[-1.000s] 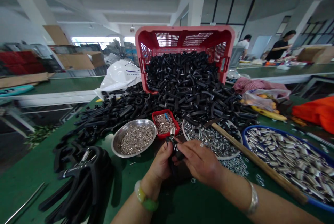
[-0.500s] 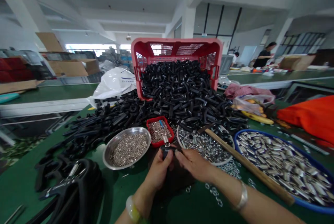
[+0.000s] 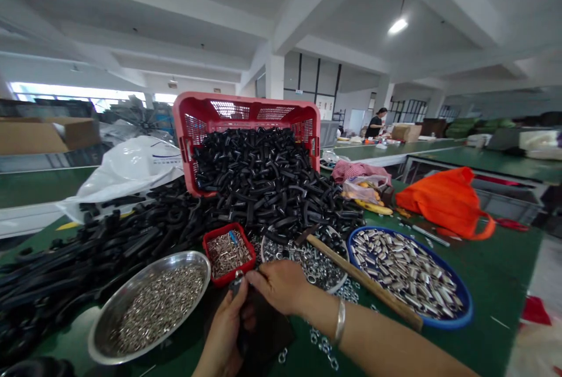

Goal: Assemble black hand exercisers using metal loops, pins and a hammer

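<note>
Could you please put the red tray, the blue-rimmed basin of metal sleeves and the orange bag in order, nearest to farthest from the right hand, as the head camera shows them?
From the right hand:
1. The red tray, just ahead and to the left.
2. The blue-rimmed basin of metal sleeves, off to the right.
3. The orange bag, farther right, beyond the basin.

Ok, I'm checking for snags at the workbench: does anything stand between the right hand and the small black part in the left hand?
Nothing visible does. The right hand reaches directly to the small black part held by the left hand, and its fingers appear to be at the part's upper end. The small red tray sits just beyond, not between them.
</note>
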`<state>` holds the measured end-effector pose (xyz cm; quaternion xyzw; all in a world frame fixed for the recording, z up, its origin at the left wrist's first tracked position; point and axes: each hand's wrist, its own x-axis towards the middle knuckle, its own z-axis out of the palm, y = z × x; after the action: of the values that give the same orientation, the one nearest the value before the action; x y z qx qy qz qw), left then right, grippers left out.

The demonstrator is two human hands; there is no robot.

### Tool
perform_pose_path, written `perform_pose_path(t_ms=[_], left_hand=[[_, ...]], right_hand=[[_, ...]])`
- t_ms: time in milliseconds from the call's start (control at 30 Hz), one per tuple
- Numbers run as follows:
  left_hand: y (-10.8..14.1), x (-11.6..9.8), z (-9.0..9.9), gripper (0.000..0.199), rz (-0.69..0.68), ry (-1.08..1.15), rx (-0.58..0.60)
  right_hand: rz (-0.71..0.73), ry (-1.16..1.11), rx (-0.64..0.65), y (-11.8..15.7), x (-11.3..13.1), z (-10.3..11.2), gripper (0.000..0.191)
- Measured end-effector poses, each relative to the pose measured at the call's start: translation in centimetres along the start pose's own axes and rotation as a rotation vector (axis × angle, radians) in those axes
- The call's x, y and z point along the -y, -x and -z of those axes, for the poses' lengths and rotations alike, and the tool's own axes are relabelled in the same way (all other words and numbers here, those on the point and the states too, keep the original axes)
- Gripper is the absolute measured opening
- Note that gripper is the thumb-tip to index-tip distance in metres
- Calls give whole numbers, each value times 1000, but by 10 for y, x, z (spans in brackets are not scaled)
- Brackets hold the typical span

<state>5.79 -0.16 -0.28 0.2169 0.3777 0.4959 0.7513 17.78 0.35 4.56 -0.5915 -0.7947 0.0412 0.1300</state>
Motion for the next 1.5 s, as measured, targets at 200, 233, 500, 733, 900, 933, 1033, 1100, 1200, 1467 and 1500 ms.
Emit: perform_pose_path(t_ms=[200,233,500,733,900,933,1033,1100,1200,1467,1500], left_hand=[[-2,-3,4,37,17,-93,22],[-2,-4,4,36,23,-90,14],[-1,-1,3,38,28,-155,35],[2,2,0,44,-10,-440,19],[-4,-6,8,38,-327,-862,82],[-5,-8,10,36,-344,-914,145],[-2,-14,14,38,-364,-1067,317],[1,-19,17,39,-341,-1222,367],[4,-26,22,41,-399,-1536,260],[10,-30,34,59,-657,-2102,70],[11,-31,34,61,-669,-2133,92]], right_hand=[[1,-110,163,1,-8,-1,76],[-11,-116,168,1,-9,-2,76],[-97,-218,211,10,-9,-5,76],[-140,-341,123,15,-8,-20,66],[-204,-529,335,13,-17,-27,67],[-130,-472,237,14,-20,-24,56],[268,-303,7,16,-33,-14,37],[458,-323,122,14,-42,-15,35],[406,-307,154,9,-49,-30,24],[214,-168,27,21,-31,-44,29],[219,-159,18,26,-32,-40,31]])
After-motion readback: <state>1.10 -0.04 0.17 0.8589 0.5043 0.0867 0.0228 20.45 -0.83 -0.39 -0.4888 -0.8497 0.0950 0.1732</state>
